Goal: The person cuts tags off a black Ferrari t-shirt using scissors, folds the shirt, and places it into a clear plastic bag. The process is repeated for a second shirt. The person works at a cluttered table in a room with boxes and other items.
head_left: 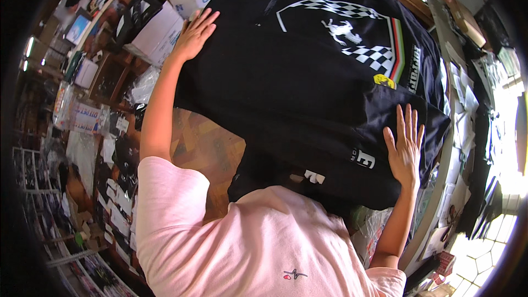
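A large black garment [236,71] lies spread out in front of me. White checkered bands, a white horse figure, a red-and-green stripe and a small yellow patch decorate its far right part. My left hand [192,36] rests flat on its far left edge with the fingers apart. On the near right part, my right hand [406,146] lies palm down, fingers stretched out, below the yellow patch. The cloth has soft folds around the right hand. Neither hand grips anything. The garment's near edge hangs close to my body, and its exact kind I cannot tell.
White cardboard boxes [157,36] stand just left of the garment. Shelves with packets [82,118] and papers fill the far left. Wooden parquet floor [206,151] shows between my left arm and the cloth. Papers [462,104] and dark cloths [481,176] line the right side beside a bright window.
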The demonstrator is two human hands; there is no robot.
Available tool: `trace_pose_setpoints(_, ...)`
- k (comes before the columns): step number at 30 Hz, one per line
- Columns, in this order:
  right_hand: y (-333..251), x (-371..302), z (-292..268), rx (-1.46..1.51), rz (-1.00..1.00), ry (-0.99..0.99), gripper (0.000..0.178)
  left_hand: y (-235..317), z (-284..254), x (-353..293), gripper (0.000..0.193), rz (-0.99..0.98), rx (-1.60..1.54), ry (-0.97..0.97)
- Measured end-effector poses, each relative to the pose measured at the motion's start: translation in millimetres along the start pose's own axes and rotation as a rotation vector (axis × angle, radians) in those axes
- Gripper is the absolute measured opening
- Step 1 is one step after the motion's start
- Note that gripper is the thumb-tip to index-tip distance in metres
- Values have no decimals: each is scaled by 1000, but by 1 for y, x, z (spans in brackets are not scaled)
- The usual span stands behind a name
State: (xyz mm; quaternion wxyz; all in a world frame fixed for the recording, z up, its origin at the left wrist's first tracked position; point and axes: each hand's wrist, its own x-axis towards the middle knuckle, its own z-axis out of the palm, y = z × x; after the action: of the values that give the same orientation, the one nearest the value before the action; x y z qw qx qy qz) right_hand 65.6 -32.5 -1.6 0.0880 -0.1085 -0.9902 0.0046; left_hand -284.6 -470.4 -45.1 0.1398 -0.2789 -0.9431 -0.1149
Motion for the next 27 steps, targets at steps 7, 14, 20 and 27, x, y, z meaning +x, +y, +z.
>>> trace_pose_setpoints(7, -111, -21, -16, 2, -280, -98, 78, -39, -24, -117, 65, -677, -359, 233)
trace_pose_setpoints(14, -199, 2, 9, 285, -580, -80, 79, -13, -39, -158, 47, -967, -1009, 270)
trace_pose_setpoints(20, -247, 20, 17, 304, -573, 68, 36, -21, -39, -138, 28, -852, -975, 454)
trace_pose_setpoints(27, -215, 35, 15, 254, -468, 217, 20, -23, -60, -135, 25, -850, -1030, 506)
